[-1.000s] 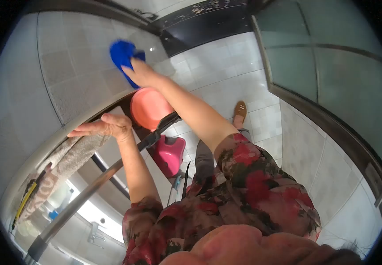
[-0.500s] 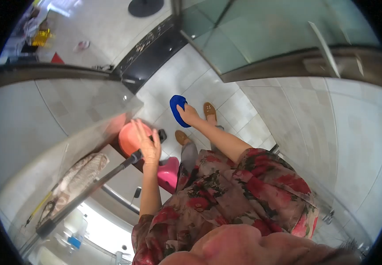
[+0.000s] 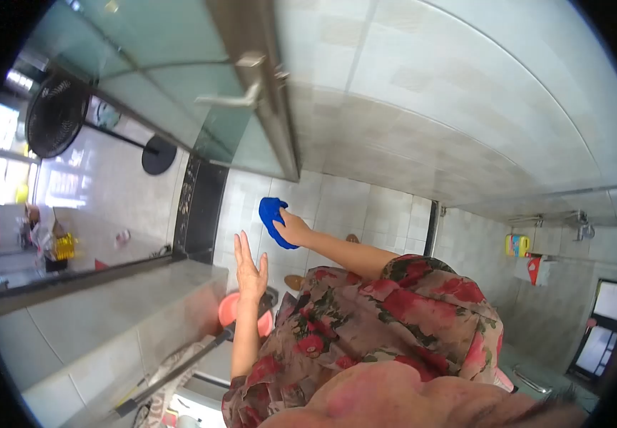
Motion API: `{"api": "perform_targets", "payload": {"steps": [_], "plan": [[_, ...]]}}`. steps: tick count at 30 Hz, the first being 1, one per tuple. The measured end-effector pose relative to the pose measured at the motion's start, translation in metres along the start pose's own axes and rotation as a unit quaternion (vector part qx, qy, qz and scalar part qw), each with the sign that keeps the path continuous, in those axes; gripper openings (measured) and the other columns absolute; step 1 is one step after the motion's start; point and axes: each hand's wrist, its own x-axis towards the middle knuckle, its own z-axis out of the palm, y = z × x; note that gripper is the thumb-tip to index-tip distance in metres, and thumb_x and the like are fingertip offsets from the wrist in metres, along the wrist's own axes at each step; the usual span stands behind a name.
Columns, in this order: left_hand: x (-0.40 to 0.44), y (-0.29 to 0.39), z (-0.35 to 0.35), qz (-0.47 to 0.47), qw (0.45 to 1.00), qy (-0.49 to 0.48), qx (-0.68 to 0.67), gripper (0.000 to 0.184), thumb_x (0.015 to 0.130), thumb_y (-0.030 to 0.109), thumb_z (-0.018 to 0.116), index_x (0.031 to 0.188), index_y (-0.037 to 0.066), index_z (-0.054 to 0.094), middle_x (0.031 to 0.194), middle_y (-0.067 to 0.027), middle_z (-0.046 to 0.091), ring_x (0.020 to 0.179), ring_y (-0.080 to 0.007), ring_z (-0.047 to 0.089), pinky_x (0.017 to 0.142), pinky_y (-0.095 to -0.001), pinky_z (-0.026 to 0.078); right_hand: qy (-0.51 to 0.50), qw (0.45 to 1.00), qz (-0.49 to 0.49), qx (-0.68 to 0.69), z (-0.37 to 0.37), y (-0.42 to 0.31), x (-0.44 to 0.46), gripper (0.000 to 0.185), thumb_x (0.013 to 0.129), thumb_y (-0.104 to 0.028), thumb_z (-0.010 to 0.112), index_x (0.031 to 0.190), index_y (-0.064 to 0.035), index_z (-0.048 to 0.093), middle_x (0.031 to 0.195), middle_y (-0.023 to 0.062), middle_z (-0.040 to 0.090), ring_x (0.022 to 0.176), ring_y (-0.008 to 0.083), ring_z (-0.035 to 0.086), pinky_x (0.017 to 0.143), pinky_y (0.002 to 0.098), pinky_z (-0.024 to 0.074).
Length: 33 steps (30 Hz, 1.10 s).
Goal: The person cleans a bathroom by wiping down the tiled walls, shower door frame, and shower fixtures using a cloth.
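Observation:
My right hand grips a folded blue cloth, held out in front of me above the tiled floor. To its left, my left hand is raised with the fingers stretched out and nothing in it. Beneath my left forearm is a pink-orange basin, partly hidden by the arm. A dark pole runs diagonally below that hand, behind the forearm.
A frosted glass door with a metal handle stands ahead. Beyond the dark threshold is a standing fan. Tiled walls rise to the right, where a yellow bottle sits on a shelf.
My view has turned right, so the door and right wall now fill more of it. The cloth stays in my right hand. My left hand no longer appears over the basin.

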Motion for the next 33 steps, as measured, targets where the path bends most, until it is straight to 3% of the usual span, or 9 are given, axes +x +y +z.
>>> {"api": "perform_targets", "payload": {"steps": [5, 11, 17, 21, 25, 28, 30, 32, 33], "plan": [[0.052, 0.038, 0.035, 0.139, 0.990, -0.038, 0.005, 0.076, 0.087, 0.010, 0.059, 0.150, 0.010, 0.017, 0.152, -0.0250, 0.015, 0.135, -0.0422, 0.030, 0.105, -0.0444, 0.036, 0.050, 0.997, -0.057, -0.002, -0.048, 0.021, 0.008, 0.047, 0.088, -0.031, 0.054, 0.118, 0.0050, 0.050, 0.102, 0.0287, 0.062, 0.095, 0.0435, 0.060, 0.083, 0.0481, 0.0473], [0.126, 0.181, 0.088, 0.353, 0.926, -0.090, 0.098, 0.074, 0.082, 0.009, 0.065, 0.146, 0.009, 0.027, 0.152, -0.0256, 0.016, 0.129, -0.0438, 0.038, 0.099, -0.0446, 0.043, 0.185, 0.978, 0.057, 0.076, -0.176, 0.056, 0.005, 0.046, 0.090, -0.033, 0.052, 0.121, 0.0011, 0.049, 0.103, 0.0276, 0.063, 0.094, 0.0425, 0.061, 0.081, 0.0465, 0.0486], [0.176, 0.254, 0.139, 0.528, 0.839, -0.084, 0.100, 0.070, 0.081, 0.016, 0.068, 0.143, 0.011, 0.036, 0.150, -0.0254, 0.022, 0.135, -0.0433, 0.029, 0.108, -0.0520, 0.027, 0.381, 0.922, 0.051, 0.053, -0.272, 0.072, -0.032, 0.040, 0.090, -0.031, 0.053, 0.111, 0.0036, 0.051, 0.090, 0.0277, 0.063, 0.084, 0.0451, 0.061, 0.073, 0.0492, 0.0486], [0.213, 0.310, 0.149, 0.613, 0.779, -0.017, 0.132, 0.064, 0.083, 0.026, 0.066, 0.141, 0.015, 0.040, 0.149, -0.0239, 0.026, 0.135, -0.0434, 0.028, 0.108, -0.0585, 0.022, 0.507, 0.861, -0.022, 0.030, -0.340, 0.055, -0.058, 0.037, 0.089, -0.023, 0.056, 0.112, 0.0053, 0.050, 0.098, 0.0284, 0.059, 0.089, 0.0467, 0.058, 0.075, 0.0503, 0.0478], [0.252, 0.409, 0.180, 0.706, 0.684, 0.158, 0.094, 0.056, 0.085, 0.033, 0.063, 0.137, 0.020, 0.047, 0.146, -0.0199, 0.036, 0.136, -0.0396, 0.030, 0.111, -0.0560, 0.016, 0.646, 0.756, -0.060, -0.089, -0.448, 0.021, -0.092, 0.039, 0.088, -0.019, 0.059, 0.116, 0.0055, 0.048, 0.111, 0.0275, 0.051, 0.094, 0.0462, 0.055, 0.076, 0.0489, 0.0477], [0.276, 0.466, 0.195, 0.714, 0.655, 0.226, 0.096, 0.052, 0.088, 0.038, 0.058, 0.137, 0.023, 0.048, 0.146, -0.0162, 0.037, 0.138, -0.0344, 0.029, 0.113, -0.0528, 0.011, 0.681, 0.726, -0.034, -0.085, -0.498, -0.011, -0.093, 0.043, 0.087, -0.018, 0.061, 0.119, 0.0072, 0.048, 0.111, 0.0281, 0.050, 0.098, 0.0468, 0.053, 0.083, 0.0479, 0.0453], [0.304, 0.511, 0.214, 0.696, 0.665, 0.246, 0.111, 0.051, 0.089, 0.041, 0.054, 0.138, 0.025, 0.047, 0.147, -0.0136, 0.037, 0.139, -0.0315, 0.028, 0.114, -0.0515, 0.008, 0.723, 0.634, -0.053, -0.270, -0.546, -0.020, -0.075, 0.047, 0.084, -0.018, 0.065, 0.121, 0.0065, 0.049, 0.120, 0.0312, 0.045, 0.111, 0.0500, 0.044, 0.093, 0.0517, 0.0394], [0.314, 0.539, 0.230, 0.678, 0.638, 0.305, 0.201, 0.050, 0.093, 0.048, 0.045, 0.140, 0.030, 0.044, 0.150, -0.0056, 0.034, 0.142, -0.0256, 0.024, 0.115, -0.0493, 0.003, 0.726, 0.618, -0.039, -0.301, -0.575, -0.021, -0.056, 0.052, 0.080, -0.019, 0.069, 0.121, 0.0059, 0.050, 0.128, 0.0339, 0.038, 0.122, 0.0546, 0.032, 0.102, 0.0564, 0.0298], [0.271, 0.503, 0.198, 0.678, 0.632, 0.320, 0.196, 0.050, 0.093, 0.048, 0.045, 0.140, 0.030, 0.044, 0.150, -0.0056, 0.034, 0.142, -0.0256, 0.024, 0.115, -0.0493, 0.003, 0.742, 0.593, -0.064, -0.306, -0.520, -0.032, -0.074, 0.051, 0.078, -0.018, 0.070, 0.119, 0.0050, 0.051, 0.130, 0.0345, 0.038, 0.122, 0.0558, 0.032, 0.102, 0.0582, 0.0288]]}}
